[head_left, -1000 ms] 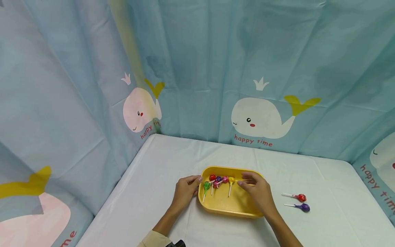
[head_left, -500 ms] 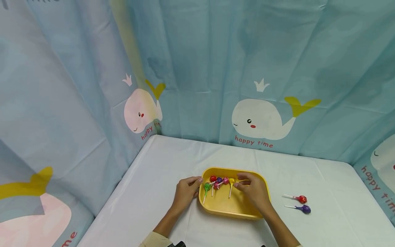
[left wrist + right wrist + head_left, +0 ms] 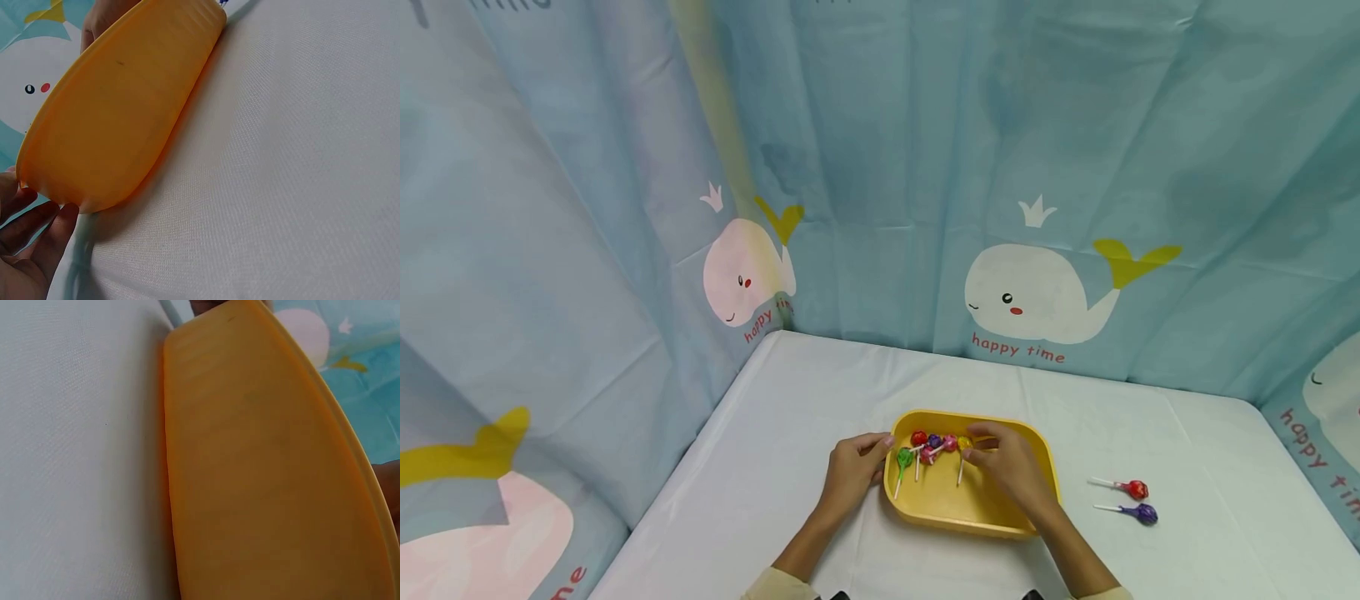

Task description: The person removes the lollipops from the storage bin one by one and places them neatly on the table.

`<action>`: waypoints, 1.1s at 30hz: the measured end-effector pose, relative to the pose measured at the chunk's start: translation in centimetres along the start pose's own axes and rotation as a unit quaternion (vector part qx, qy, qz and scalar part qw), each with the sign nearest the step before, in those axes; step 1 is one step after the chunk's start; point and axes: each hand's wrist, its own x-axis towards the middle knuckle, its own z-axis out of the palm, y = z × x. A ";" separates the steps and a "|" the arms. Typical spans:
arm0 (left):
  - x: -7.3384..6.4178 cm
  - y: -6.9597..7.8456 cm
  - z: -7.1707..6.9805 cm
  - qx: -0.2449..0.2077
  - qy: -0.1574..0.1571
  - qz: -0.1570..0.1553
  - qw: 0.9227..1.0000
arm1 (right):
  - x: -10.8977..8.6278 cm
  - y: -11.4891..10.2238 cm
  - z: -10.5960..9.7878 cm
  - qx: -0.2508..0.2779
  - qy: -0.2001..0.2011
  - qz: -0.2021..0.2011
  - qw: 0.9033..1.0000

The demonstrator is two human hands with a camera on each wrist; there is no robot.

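A yellow plastic tray (image 3: pixel 958 521) sits on the white cloth. My left hand (image 3: pixel 850 471) grips its left end, thumb at the rim; the left wrist view shows the fingertips (image 3: pixel 65 212) against the outer wall. Over the tray is my right hand (image 3: pixel 1011 462), its thumb and forefinger spread beside a yellow lollipop (image 3: pixel 964 443) and partly covering it. Left of that lie a green lollipop (image 3: pixel 905 458), a red lollipop (image 3: pixel 919 437), a purple lollipop (image 3: pixel 934 440) and pink lollipops (image 3: pixel 950 443). In the right wrist view, the tray wall hides most of my right hand.
Right of the tray, a red lollipop (image 3: pixel 1137 489) and a purple lollipop (image 3: pixel 1145 513) lie on the white tablecloth (image 3: pixel 1210 467), sticks pointing left. A blue curtain (image 3: pixel 880 208) printed with whales hangs behind the table and along its sides.
My right hand has moved left over the tray, up to the yellow lollipop. My left hand keeps its hold on the tray's end. The lollipops lie as before.
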 end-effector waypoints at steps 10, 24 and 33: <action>-0.2 0.1 0.1 -0.023 -0.003 0.006 1.000 | 0.2 -0.1 0.4 -0.028 -0.012 0.000 1.000; -0.1 0.0 0.1 -0.032 -0.001 0.012 0.999 | 0.3 -0.1 0.4 -0.050 -0.020 -0.008 0.999; -0.2 -0.1 0.1 -0.032 -0.001 0.012 0.999 | 0.0 0.5 0.8 -0.052 -0.028 -0.013 0.998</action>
